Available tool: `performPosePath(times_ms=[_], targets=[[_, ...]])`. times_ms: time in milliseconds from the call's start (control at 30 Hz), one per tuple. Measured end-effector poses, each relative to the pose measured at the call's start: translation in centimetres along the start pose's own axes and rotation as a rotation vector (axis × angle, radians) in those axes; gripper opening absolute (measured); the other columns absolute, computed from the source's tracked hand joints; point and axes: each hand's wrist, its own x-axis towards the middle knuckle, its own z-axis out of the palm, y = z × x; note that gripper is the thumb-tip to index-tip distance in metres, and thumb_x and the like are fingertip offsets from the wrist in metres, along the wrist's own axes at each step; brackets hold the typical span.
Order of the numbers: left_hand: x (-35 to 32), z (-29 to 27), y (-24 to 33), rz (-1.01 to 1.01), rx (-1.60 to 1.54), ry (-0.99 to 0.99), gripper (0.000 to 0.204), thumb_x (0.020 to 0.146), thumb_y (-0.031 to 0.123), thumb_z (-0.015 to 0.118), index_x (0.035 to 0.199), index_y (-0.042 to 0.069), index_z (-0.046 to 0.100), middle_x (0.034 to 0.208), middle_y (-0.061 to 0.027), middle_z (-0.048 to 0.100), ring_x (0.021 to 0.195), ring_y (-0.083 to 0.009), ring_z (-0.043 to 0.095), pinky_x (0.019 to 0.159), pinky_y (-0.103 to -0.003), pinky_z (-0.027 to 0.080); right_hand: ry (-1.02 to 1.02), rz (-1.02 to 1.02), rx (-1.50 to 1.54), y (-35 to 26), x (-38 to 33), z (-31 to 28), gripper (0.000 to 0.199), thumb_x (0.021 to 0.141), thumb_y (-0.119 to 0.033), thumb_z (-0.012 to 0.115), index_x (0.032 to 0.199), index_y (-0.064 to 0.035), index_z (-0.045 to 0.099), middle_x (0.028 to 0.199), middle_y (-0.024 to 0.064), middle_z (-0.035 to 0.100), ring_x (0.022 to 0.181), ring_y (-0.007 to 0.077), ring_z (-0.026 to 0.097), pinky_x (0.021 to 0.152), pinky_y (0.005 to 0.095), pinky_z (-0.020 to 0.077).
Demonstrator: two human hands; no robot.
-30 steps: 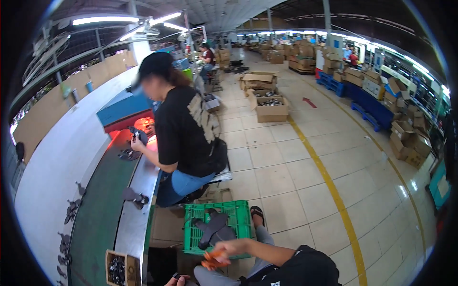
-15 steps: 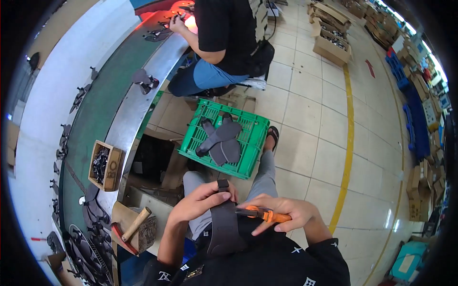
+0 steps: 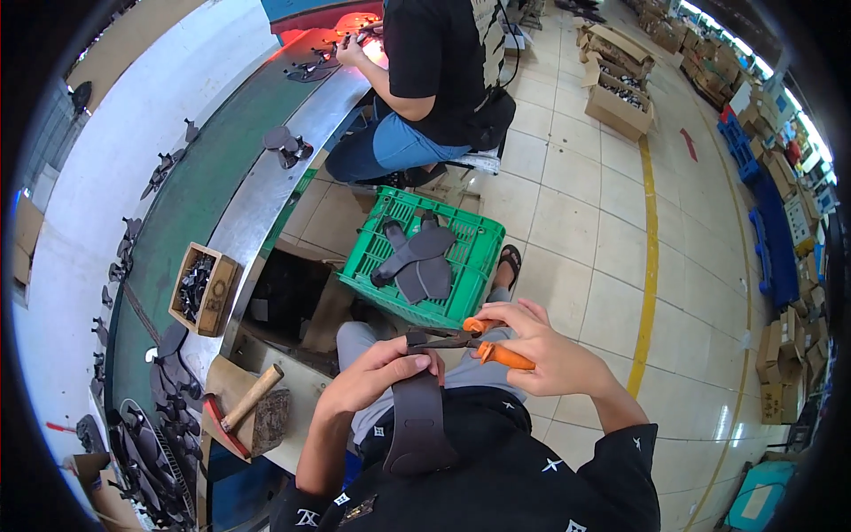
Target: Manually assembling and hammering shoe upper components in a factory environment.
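Seated worker, dark shirt with small white marks, grey trousers. Left hand curled around the top end of a dark brown leather strap; the strap hangs down flat over the worker's lap and chest. Right hand wrapped around the orange handles of a pair of pliers, fingers closed on them. The dark plier nose points left and meets the strap's upper end right at the left hand's fingertips. Whether the nose actually bites the leather, cannot tell.

Just beyond the knees, on the tiled floor: a green crate with several dark, flat leather pieces lying in it. One sandalled foot shows beside the crate's right edge.

To the worker's left, a small bench surface carrying a wooden-handled hammer resting on a dark block. Further left, a small wooden box of dark bits sits at the edge of a long green conveyor, with dark parts spaced along it.

At the top, a second person in a black shirt and jeans sits at the conveyor, hands in a red-lit spot. Yellow floor line runs to the right; cardboard boxes stacked far right.
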Motion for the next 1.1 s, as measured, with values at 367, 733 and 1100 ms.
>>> performPosePath(times_ms=[367, 733, 1100], targets=[[-2.7, 1.2, -1.8, 0.065, -0.017, 0.047, 0.025, 0.103, 0.025, 0.051, 0.101, 0.003, 0.063, 0.095, -0.0017, 0.063, 0.092, -0.0102, 0.055, 0.084, -0.026, 0.044, 0.0, -0.066, -0.017, -3.9, -0.8, 0.4, 0.025, 0.075, -0.001, 0.062, 0.099, -0.0003, 0.068, 0.122, 0.02, 0.051, 0.109, 0.0363, 0.057, 0.096, 0.04, 0.0481], [-4.5, 2.5, -2.6, 0.102, 0.014, 0.17, 0.025, 0.104, 0.022, 0.048, 0.102, 0.0, 0.061, 0.095, -0.0028, 0.062, 0.093, -0.0101, 0.055, 0.085, -0.025, 0.044, 0.004, 0.069, -0.097, -6.2, -1.5, 2.2, 0.031, 0.074, -0.005, 0.063, 0.104, -0.0012, 0.069, 0.113, 0.0206, 0.054, 0.101, 0.0368, 0.06, 0.088, 0.0397, 0.0512], [-5.9, 1.9, -0.8, 0.031, 0.001, 0.222, 0.027, 0.104, 0.027, 0.05, 0.103, 0.002, 0.062, 0.092, -0.0019, 0.061, 0.088, -0.0073, 0.054, 0.08, -0.024, 0.043, -0.145, -0.029, 0.1, -5.4, -0.3, -0.4, 0.026, 0.078, -0.005, 0.059, 0.102, 0.0016, 0.066, 0.12, 0.019, 0.055, 0.104, 0.0331, 0.06, 0.09, 0.0374, 0.0492]])
